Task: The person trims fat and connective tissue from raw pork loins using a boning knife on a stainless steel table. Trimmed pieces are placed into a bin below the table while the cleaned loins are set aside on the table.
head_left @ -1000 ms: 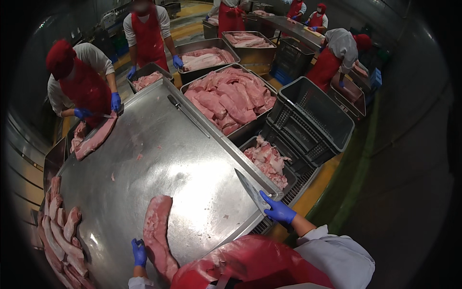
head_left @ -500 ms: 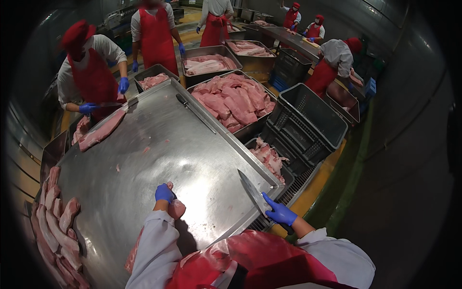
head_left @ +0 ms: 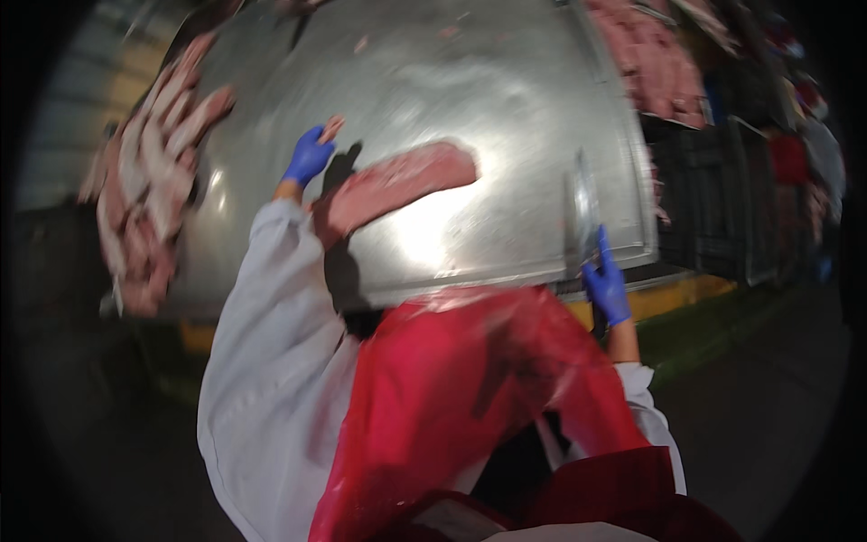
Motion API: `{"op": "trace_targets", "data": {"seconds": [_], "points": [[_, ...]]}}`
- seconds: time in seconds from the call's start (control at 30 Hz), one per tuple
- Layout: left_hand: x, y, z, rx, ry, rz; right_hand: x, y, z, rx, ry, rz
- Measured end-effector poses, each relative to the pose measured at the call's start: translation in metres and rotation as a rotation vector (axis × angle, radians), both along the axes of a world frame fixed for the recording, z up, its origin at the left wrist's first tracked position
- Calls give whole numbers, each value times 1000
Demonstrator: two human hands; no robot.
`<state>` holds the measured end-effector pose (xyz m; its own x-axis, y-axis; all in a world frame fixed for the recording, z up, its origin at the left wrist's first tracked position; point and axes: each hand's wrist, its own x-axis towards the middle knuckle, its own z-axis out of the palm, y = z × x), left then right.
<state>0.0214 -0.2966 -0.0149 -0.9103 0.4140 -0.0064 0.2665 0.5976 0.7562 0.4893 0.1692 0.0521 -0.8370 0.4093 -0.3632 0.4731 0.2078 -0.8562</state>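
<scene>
My left hand (head_left: 309,158), in a blue glove, is closed on a small piece of meat (head_left: 332,129) that sticks out past the fingers. Just to its right a long pink strip of meat (head_left: 402,185) lies aslant on the metal table (head_left: 506,99), its near end partly behind my sleeve. My right hand (head_left: 608,287), gloved the same way, grips a knife (head_left: 584,199) at the table's near right corner. The blade points away from me, smeared by motion, and the dark handle shows below the hand.
A heap of long meat strips (head_left: 149,181) covers the table's left side. Beyond the right edge are a container of pink meat (head_left: 650,63) and dark plastic crates (head_left: 713,199). A blurred co-worker in a red apron (head_left: 789,159) stands farther right. The table has a raised rim.
The view has swung down and turned, so the heap and the crates sit elsewhere in it. The meat strip, mostly behind my left arm before, now shows on the table. Both hands keep their hold.
</scene>
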Motion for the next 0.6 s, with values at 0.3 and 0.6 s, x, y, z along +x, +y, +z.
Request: {"op": "trace_targets", "data": {"seconds": [0.3,0.6], "points": [[113,-88,-1,-492,237,151,-188,-106,-41,104,144,345],[162,59,-9,-376,159,65,-287,-128,-75,562,-28,450]]}}
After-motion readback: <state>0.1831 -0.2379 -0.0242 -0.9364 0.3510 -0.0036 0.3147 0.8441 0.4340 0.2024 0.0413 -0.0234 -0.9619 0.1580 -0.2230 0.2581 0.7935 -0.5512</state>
